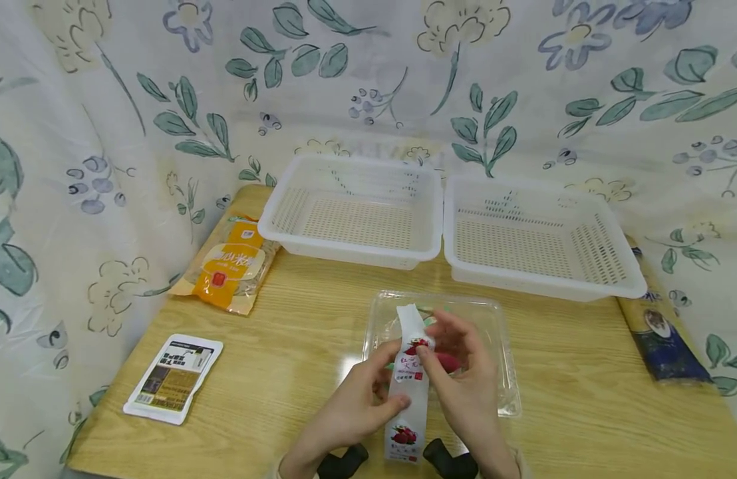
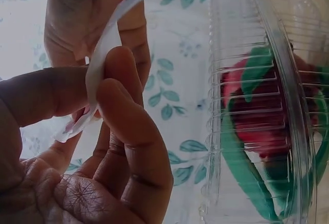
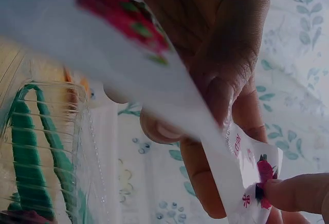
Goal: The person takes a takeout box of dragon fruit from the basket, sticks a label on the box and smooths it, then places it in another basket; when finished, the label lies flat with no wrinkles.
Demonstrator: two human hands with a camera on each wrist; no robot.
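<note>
White label strip [image 1: 409, 382] with red fruit print, held upright low in the centre of the head view, just in front of a clear clamshell [image 1: 494, 332]. Pinched on both sides: left hand [image 1: 353, 406] nipping its lower half between thumb and fingers, right hand [image 1: 461, 379] nipping the middle part near the red print, fingers curled in. Same thing up close in the left wrist view: strip [image 2: 103, 54] squeezed between thumb and fingertips [image 2: 121, 67], other hand [image 2: 92, 18] gripping it further up. Right wrist view shows the strip [image 3: 154, 75] running diagonally across the frame, a fingertip [image 3: 293, 193] on its printed end at lower right.

Clamshell sitting on the wooden surface [image 1: 296, 319], right behind the hands, something red and green inside, seen through the ribbed plastic in the left wrist view [image 2: 267, 111]. Can't make out exactly what that is.

Further back, two white perforated baskets side by side, one [image 1: 350, 209] upper centre, the other [image 1: 536, 236] to its right, nearly touching. Orange packet [image 1: 227, 263] at the left edge of the surface, beside the left basket. White packet [image 1: 173, 376] lying flat lower left, well apart from the hands. Dark blue packet [image 1: 662, 326] along the right edge. Floral cloth [image 1: 105, 133] hanging all round behind and to the sides.
</note>
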